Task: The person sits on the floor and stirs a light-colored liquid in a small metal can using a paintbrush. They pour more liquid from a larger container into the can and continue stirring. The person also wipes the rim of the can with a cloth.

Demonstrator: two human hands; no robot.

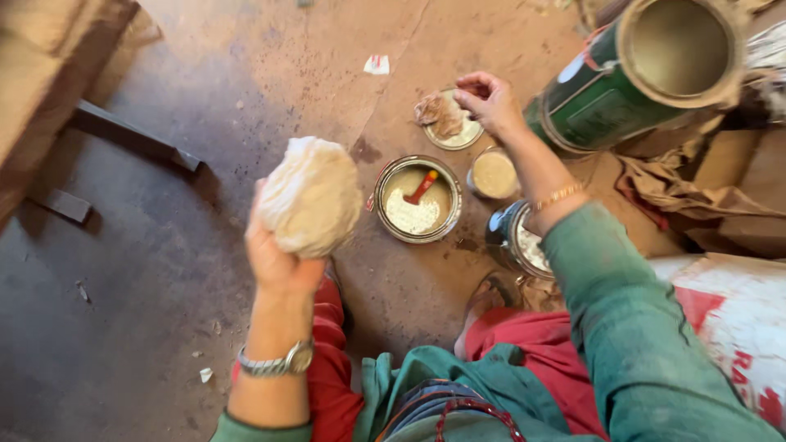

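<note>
My left hand [278,266] grips a pale cloth wad [311,196] — right hand [489,100] pinches something hidden above a crumpled rag [440,113] on a tin lid [468,135].

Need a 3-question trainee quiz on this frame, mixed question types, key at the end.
1. True or false: the left hand holds a pale wad of cloth raised above the floor.
2. What does the right hand reach toward?
A. the large green can
B. the crumpled rag on the round lid
C. the red-handled tool
3. Fill in: the red-handled tool lies inside the open ____ of pale paste.

Key:
1. true
2. B
3. tin
</note>
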